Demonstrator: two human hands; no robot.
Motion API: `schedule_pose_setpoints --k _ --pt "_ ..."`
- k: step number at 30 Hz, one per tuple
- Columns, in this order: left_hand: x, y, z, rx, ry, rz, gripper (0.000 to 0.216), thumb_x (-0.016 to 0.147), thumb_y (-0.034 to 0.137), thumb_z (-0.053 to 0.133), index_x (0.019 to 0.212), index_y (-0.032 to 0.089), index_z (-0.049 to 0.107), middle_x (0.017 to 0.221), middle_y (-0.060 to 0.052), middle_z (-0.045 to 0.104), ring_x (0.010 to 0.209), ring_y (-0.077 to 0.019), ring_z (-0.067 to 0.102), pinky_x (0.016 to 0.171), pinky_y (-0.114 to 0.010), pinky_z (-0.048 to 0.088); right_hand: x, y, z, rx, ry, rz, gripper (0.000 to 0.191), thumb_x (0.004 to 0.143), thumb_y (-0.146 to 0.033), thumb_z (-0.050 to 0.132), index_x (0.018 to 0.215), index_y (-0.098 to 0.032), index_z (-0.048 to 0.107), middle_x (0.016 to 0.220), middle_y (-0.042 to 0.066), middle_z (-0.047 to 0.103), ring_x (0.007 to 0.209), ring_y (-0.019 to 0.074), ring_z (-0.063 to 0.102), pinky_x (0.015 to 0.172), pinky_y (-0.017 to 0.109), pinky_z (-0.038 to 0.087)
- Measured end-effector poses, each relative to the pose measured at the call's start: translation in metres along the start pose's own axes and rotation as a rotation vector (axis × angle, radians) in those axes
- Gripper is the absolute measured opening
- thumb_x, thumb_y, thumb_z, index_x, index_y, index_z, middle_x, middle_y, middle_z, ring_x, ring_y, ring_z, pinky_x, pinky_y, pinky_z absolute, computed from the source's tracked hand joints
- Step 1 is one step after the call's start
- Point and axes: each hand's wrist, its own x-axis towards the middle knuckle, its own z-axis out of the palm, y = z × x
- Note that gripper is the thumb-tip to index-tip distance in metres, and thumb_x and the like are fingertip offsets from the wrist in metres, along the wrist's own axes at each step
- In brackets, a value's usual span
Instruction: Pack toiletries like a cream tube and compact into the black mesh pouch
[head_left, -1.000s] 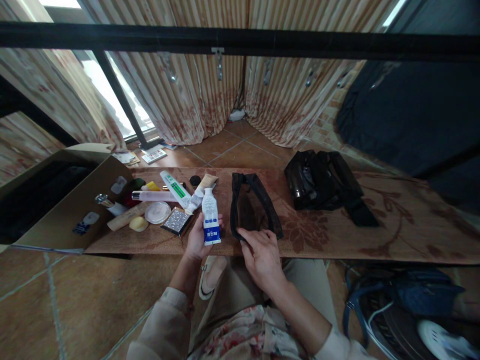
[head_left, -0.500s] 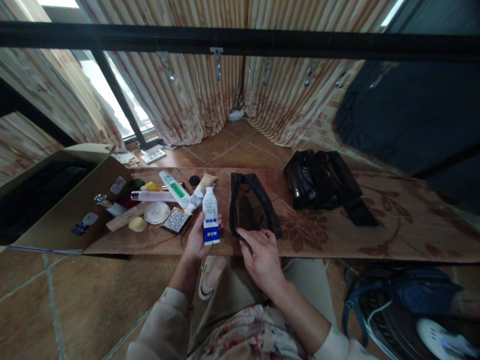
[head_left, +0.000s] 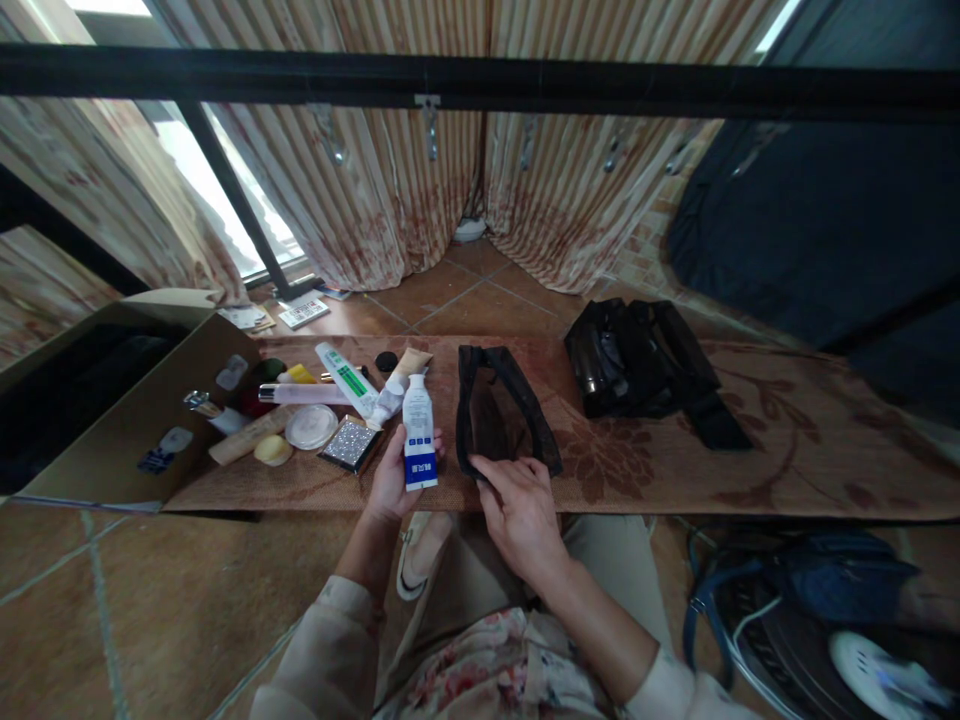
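Observation:
My left hand (head_left: 391, 484) is closed around a white tube with a blue label (head_left: 419, 446), held upright with its cap up over the near edge of the brown patterned mat (head_left: 675, 470). My right hand (head_left: 519, 510) pinches the near rim of an open black mesh pouch (head_left: 499, 412) that lies on the mat just right of the tube. Left of the tube lie a glittery silver compact (head_left: 349, 444), a white and green tube (head_left: 348, 381), a beige tube (head_left: 405, 372) and a pink tube (head_left: 303, 394).
An open cardboard box (head_left: 120, 400) lies on its side at the left with more small toiletries at its mouth. A second black bag (head_left: 637, 365) sits on the mat further right. A blue bag and fan (head_left: 795, 600) stand on the tiled floor at lower right.
None apart from a slight shift of the view; both hands keep their hold on the tube and the pouch.

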Motion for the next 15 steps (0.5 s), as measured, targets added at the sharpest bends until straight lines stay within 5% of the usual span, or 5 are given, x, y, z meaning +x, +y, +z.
schedule_pose_setpoints --k 15 --pt "0.0003 -0.0004 0.0008 -0.021 -0.004 0.0 0.037 0.092 0.036 0.043 0.105 0.008 0.063 0.087 -0.013 0.071 0.077 -0.0199 0.069 0.073 -0.033 0.057 0.0013 -0.0017 -0.0017 -0.015 0.011 -0.009 0.031 0.088 -0.016 0.048 0.114 -0.025 0.061 0.092 0.002 0.068 0.088 0.0164 0.059 0.092 0.036 0.031"
